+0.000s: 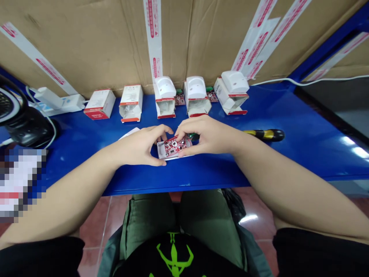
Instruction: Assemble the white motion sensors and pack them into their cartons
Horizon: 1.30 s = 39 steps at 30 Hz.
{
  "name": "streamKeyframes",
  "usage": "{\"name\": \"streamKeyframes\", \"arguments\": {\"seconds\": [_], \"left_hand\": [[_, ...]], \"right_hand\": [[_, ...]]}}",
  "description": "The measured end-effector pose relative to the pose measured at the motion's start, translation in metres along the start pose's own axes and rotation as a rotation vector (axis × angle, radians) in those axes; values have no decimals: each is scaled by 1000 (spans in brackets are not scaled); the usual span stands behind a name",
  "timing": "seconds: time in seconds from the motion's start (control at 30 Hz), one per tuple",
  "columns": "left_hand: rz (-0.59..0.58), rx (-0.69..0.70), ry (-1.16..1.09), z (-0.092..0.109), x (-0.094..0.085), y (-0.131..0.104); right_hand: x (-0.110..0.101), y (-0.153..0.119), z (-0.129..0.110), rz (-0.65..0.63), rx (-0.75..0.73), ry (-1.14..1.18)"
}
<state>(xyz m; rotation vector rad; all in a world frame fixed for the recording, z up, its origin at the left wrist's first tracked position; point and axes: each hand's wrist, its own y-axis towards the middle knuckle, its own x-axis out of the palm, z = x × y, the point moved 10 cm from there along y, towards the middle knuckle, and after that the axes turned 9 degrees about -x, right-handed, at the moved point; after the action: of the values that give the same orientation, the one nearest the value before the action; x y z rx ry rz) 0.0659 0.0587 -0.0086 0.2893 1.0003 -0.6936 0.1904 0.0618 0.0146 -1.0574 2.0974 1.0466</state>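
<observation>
A red circuit board (175, 147) with a round light part in its middle lies in or just over a shallow white plastic housing (162, 153). My left hand (141, 145) curves around the housing's left end, thumb at the near edge and fingers at the far edge. On the other side, my right hand (203, 134) has its fingertips and thumb on the right part of the board. Something green, partly hidden, shows by the right fingers. Behind my left wrist, a white piece (129, 133) lies mostly covered.
Along the back stand a closed box (99, 104), an opened box (131, 103) and several more opened boxes topped with white covers (165, 87). Red boards (212, 96) lie between them. A yellow-black screwdriver (265, 135) is at right; a power strip (63, 104) and black device (25, 123) at left.
</observation>
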Motion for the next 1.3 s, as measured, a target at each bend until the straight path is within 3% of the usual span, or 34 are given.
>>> {"name": "streamKeyframes", "arguments": {"seconds": [0.17, 0.47, 0.97, 1.3], "left_hand": [[17, 10, -6, 5, 1, 1], [26, 27, 6, 3, 1, 3], [34, 82, -1, 7, -1, 2], [31, 134, 30, 9, 1, 2]], "right_hand": [[8, 2, -5, -17, -56, -60], [23, -1, 6, -146, 28, -130], [22, -6, -2, -228, 72, -108], [20, -5, 4, -184, 71, -48]]}}
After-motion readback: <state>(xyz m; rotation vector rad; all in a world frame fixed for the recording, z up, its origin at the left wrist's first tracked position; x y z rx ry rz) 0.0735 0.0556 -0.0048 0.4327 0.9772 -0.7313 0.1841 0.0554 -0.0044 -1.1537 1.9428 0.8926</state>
